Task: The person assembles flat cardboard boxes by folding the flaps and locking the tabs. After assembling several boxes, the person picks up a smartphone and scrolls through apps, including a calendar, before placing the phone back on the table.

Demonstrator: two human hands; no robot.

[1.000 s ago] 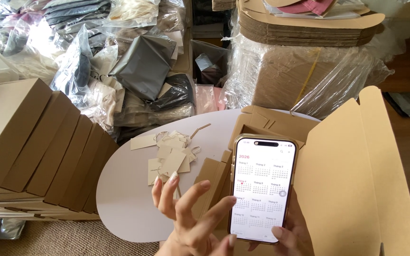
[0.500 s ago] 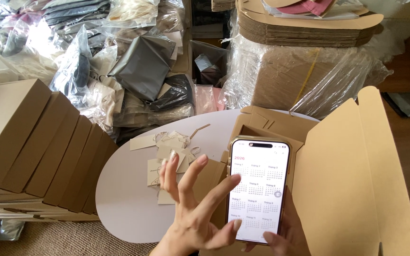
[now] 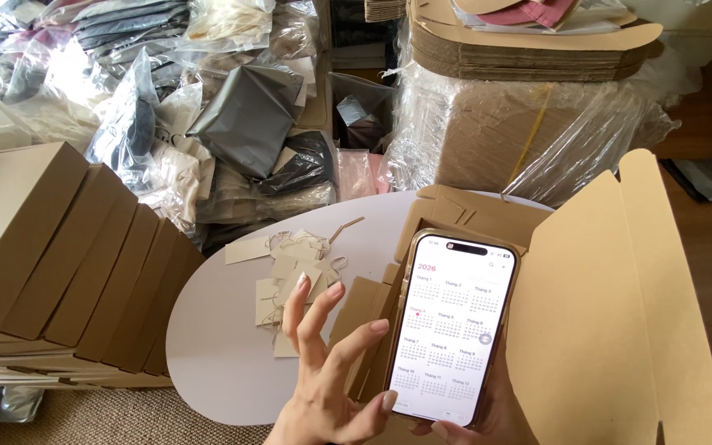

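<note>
1. Right hand clamped around phone from below, lower centre (calendar on screen).
2. Left hand spread beside it, thumb at phone's edge.
3. Open box behind; tags centre.

There is one view only, from the head, looking steeply down and forward. The phone and both hands are very near at the bottom edge; the bagged goods lie farther ahead.
</note>
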